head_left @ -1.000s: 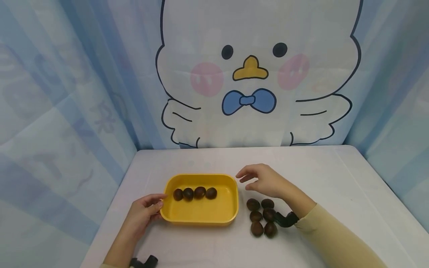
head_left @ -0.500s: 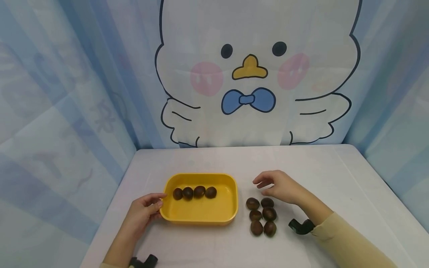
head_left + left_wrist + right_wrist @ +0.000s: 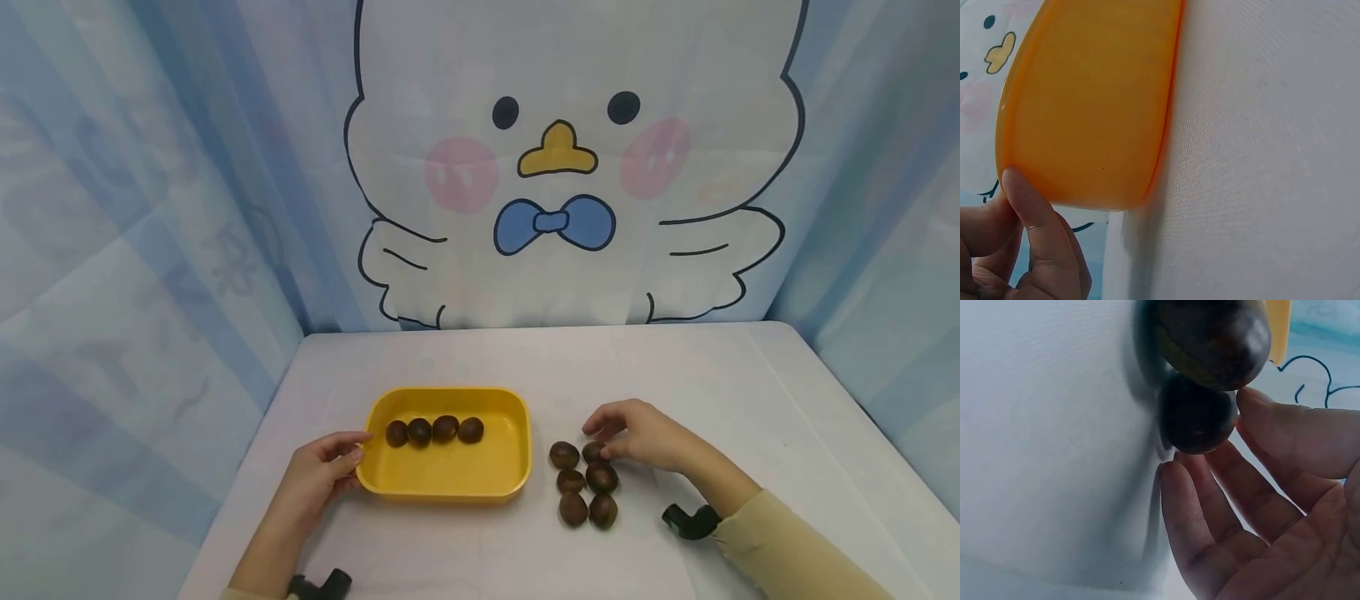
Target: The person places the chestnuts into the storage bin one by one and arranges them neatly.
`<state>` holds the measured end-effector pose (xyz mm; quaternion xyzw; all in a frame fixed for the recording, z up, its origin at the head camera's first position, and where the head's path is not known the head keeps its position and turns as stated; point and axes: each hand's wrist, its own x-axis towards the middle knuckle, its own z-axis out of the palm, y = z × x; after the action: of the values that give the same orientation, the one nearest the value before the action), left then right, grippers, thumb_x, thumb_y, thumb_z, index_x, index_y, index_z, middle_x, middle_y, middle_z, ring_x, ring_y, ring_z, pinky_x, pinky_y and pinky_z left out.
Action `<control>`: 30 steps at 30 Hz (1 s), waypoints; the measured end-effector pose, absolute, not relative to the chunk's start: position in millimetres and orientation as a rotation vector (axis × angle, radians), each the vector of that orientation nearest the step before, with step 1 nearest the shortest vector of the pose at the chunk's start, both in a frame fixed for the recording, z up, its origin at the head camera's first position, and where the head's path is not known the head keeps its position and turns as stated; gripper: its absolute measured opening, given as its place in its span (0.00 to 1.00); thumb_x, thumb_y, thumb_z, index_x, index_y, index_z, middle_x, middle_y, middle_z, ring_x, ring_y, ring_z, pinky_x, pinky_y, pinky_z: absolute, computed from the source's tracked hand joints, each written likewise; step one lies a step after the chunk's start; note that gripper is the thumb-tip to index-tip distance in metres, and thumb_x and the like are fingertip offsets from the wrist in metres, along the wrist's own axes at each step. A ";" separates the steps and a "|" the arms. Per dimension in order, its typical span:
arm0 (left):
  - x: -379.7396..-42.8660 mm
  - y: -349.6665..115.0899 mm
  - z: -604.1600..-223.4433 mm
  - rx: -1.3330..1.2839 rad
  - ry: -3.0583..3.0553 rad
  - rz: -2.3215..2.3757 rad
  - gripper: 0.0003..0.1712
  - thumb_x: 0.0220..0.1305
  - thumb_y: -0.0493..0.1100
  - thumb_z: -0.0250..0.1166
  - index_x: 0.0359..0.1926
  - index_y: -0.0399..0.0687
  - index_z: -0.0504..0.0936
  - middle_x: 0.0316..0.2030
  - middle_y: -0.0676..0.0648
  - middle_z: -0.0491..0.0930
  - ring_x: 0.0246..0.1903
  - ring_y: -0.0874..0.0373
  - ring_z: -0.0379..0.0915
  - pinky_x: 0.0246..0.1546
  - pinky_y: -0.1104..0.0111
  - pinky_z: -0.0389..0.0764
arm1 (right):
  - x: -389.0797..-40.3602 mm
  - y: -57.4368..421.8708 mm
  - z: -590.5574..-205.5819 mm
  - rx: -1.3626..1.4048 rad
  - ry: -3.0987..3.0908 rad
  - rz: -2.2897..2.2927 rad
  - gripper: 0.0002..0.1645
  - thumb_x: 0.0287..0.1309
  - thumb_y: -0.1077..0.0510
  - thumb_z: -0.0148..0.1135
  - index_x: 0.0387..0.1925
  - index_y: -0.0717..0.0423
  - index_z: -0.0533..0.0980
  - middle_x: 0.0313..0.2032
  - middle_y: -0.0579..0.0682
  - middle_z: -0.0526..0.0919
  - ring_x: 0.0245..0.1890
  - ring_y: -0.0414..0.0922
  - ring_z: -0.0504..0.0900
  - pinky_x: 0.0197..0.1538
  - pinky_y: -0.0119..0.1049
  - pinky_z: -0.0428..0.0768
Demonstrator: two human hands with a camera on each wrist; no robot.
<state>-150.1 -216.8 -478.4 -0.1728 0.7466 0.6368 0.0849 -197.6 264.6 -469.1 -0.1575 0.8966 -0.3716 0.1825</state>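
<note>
The dark-brown, rounded back-right nut (image 3: 592, 452) lay on the worktop (image 3: 645, 550) at the nearer right hand's (image 3: 639, 435) fingertips, grip unconfirmed, right of the rectangular yellow plastic tray (image 3: 450, 478) the left hand (image 3: 324, 463) pinched.

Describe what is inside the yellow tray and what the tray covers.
Inside the yellow tray, four round brown things sit in a row, nearer the far side. The table directly under it is covered and cannot be seen.

Yellow tray (image 3: 450, 479); dark-brown nuts (image 3: 602, 477); white table (image 3: 675, 375); bird-printed backdrop (image 3: 570, 287).
</note>
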 end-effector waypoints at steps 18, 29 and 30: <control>-150.8 -218.4 -481.4 -0.498 2.222 1.912 0.19 0.76 0.34 0.66 0.64 0.39 0.85 0.45 0.46 0.82 0.35 0.54 0.78 0.35 0.70 0.89 | -192.8 267.0 -477.9 -0.513 2.522 -1.062 0.21 0.54 0.72 0.72 0.49 0.52 0.85 0.42 0.46 0.87 0.43 0.44 0.82 0.47 0.36 0.82; -151.1 -219.7 -483.1 -0.494 2.216 1.915 0.19 0.76 0.35 0.66 0.64 0.39 0.85 0.45 0.47 0.82 0.34 0.55 0.77 0.34 0.70 0.89 | -192.0 267.8 -480.6 -0.530 2.583 -1.059 0.20 0.55 0.70 0.74 0.48 0.50 0.85 0.44 0.46 0.87 0.45 0.43 0.84 0.47 0.37 0.82; -151.1 -219.7 -483.0 -0.491 2.218 1.915 0.18 0.76 0.35 0.66 0.64 0.39 0.85 0.45 0.47 0.82 0.34 0.55 0.77 0.34 0.70 0.89 | -192.2 267.7 -480.5 -0.525 2.578 -1.061 0.20 0.55 0.70 0.74 0.48 0.51 0.85 0.44 0.46 0.88 0.44 0.43 0.84 0.47 0.37 0.82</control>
<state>-151.1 -219.7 -483.0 -0.1648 0.7438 0.6421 0.0852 -192.2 267.7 -480.5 -0.1830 0.8982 -0.3697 0.1517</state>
